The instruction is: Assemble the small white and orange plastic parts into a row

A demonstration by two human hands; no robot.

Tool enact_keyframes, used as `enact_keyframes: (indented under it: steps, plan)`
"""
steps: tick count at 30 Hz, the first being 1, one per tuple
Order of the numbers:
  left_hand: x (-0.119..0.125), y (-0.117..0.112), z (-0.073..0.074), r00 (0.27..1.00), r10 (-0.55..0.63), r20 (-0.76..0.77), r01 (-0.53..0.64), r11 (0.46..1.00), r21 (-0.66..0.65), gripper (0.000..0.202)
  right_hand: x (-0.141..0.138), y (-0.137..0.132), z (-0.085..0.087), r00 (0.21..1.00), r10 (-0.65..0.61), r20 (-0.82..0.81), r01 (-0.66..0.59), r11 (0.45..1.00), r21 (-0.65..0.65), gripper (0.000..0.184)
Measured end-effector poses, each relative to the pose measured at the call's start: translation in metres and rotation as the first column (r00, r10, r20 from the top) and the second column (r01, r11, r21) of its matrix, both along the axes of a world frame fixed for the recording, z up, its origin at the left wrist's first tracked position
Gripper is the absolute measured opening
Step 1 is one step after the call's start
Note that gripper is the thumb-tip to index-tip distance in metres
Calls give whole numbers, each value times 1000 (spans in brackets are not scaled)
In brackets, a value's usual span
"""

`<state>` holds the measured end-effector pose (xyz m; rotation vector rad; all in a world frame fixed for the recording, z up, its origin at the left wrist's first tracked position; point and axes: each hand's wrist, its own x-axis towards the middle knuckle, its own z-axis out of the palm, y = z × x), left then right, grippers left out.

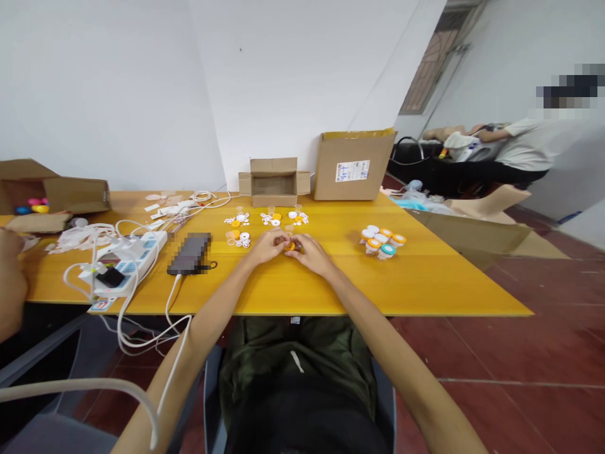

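Observation:
My left hand (269, 246) and my right hand (309, 252) meet over the table's middle, fingers curled together. Between the fingertips is a small orange round piece (290, 246), partly hidden, gripped from both sides. Just beyond my hands lie small groups of parts: orange discs (236, 224), white discs (292, 215), small white pieces with holes (242, 240) and clear cups (230, 238). To the right stands a cluster of small clear containers with white, orange and teal lids, among them a teal-lidded one (387, 250).
An open small cardboard box (274, 186) and a larger carton (352, 167) stand at the table's back. Leftward are a phone (190, 253), a power strip (130, 268) and white cables (170, 302). Another person's arm (10, 284) shows at far left; another person (529, 148) sits at right.

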<state>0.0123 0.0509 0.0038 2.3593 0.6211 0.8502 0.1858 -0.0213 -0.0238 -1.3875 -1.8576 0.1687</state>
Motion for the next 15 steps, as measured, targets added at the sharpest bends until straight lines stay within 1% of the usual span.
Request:
enact_keyframes:
  steps: [3,5,7,9,11,13,15]
  plan:
    - [-1,-2,0,998,55,-11,-55,998,-6,13,0,-1,0,1000,-7,-21,7,1000,22,21]
    - [-1,-3,1,997,67,-34,-67,998,-11,16,0,-1,0,1000,-11,-28,12,999,52,21]
    - [-2,-4,3,996,70,-49,-70,997,-9,22,0,-1,1,999,-45,-25,46,996,81,20]
    - [-2,-6,4,995,86,-60,-86,996,5,27,2,0,2,991,-129,-28,131,986,107,18]
    - [-2,-7,5,991,108,-85,-106,994,28,28,5,1,2,968,-247,-53,252,959,132,18]
    - [-2,-8,4,986,108,-125,-101,993,56,24,10,2,1,932,-351,-96,362,919,154,19]
    - [-2,-9,3,983,77,-164,-63,994,86,17,14,2,0,901,-415,-125,432,886,167,18]
